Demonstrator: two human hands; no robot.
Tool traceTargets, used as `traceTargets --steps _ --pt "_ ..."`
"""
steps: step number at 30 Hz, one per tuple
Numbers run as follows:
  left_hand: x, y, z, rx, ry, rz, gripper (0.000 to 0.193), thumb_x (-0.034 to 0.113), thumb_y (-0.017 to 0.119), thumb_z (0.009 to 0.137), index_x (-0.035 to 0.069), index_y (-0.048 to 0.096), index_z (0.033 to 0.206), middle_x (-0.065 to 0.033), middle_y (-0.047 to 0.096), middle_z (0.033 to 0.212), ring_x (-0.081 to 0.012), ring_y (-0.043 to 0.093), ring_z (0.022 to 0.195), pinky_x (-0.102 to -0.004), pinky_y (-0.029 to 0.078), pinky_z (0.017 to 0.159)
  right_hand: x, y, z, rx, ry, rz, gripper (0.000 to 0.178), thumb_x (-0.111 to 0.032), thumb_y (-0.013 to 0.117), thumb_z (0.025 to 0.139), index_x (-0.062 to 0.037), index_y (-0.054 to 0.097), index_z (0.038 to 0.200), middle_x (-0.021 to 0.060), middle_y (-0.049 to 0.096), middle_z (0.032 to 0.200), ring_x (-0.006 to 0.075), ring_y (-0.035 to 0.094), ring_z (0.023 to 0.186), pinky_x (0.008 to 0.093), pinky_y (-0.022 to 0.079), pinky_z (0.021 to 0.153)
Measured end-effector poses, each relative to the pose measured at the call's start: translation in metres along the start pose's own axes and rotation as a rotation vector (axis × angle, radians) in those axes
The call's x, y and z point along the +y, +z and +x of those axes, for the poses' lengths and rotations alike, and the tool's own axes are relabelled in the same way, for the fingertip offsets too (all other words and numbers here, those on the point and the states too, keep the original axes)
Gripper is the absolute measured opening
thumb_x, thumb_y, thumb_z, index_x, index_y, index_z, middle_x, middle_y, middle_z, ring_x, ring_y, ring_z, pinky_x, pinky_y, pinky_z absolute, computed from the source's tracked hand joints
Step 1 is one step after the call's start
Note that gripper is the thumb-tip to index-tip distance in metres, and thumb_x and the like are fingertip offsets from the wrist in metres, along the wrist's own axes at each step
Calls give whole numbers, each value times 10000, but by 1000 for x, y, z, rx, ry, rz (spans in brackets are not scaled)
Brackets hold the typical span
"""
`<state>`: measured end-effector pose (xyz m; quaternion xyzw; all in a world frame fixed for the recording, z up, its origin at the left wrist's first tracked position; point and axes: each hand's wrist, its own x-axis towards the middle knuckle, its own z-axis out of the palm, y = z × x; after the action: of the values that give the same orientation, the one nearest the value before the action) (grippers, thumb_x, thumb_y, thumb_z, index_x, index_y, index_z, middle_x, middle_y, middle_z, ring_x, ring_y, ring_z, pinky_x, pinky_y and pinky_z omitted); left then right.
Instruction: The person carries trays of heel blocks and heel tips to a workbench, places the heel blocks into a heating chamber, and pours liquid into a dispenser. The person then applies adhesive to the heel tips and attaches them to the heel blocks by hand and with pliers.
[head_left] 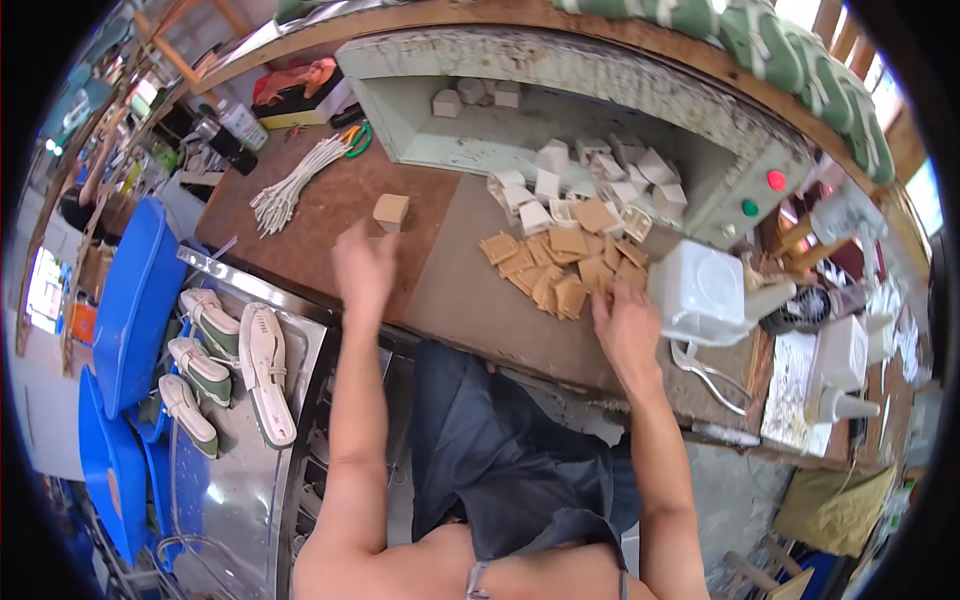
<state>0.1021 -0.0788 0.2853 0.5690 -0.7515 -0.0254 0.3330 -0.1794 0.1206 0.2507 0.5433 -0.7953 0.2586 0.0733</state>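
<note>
My left hand (pixel 362 265) is over the brown part of the bench, just below a small tan-topped block (pixel 391 211) that looks like a shoe heel. Motion blurs its fingers, and their closure does not show. At the near right edge of a pile of tan, curved cover pieces (pixel 562 262), my right hand (pixel 627 318) rests with thumb and fingers somewhat apart, touching the pieces. Nothing is plainly gripped in it. Behind the pile, several white heel blocks (pixel 548 183) lie heaped at the mouth of a pale green metal box (pixel 600 75).
White cord bundles (pixel 300 185) and green-and-orange-handled scissors (pixel 357 140) lie at the far left. A translucent plastic container (pixel 700 290) and a metal tool (pixel 708 378) are at right. Pale shoes (pixel 265 370) stand on a metal tray (pixel 235 490), beside blue bins (pixel 130 310).
</note>
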Motion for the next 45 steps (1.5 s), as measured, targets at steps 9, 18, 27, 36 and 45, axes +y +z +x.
traceTargets --steps 9,18,27,36,45 --pt "81 119 57 -425 726 -229 424 68 605 756 70 599 1180 -152 556 1197 -375 523 1076 -432 450 929 6 -54 -66 172 141 285 148 -59 602 862 -31 641 1002 152 636 867 360 626 787 427 493 684" --pt "74 87 41 -253 477 -421 466 66 632 764 60 569 1226 -156 540 1146 -336 548 1056 -366 463 911 44 -79 -87 -177 91 65 252 -174 705 780 -57 637 993 108 631 1089 306 583 1010 399 466 817" --pt "69 36 -94 -416 114 -574 377 113 719 758 26 599 1105 -123 540 969 -238 570 859 -329 470 772 76 -75 -54 -386 -309 210 317 -253 757 697 -65 643 925 113 602 1126 311 544 1007 400 442 856" --pt "31 35 -99 -268 363 -544 288 23 603 804 5 609 1091 -149 560 1184 -322 544 1011 -372 430 898 87 -148 8 45 -79 164 419 -222 823 648 -54 684 1005 101 635 1085 292 574 975 384 464 838" --pt "58 -9 -85 -755 412 -416 619 69 667 686 -27 519 1279 -189 496 1276 -379 472 1123 -412 387 987 108 -146 46 -169 -158 -14 362 -203 819 647 -32 709 948 108 644 1052 298 578 933 384 472 814"
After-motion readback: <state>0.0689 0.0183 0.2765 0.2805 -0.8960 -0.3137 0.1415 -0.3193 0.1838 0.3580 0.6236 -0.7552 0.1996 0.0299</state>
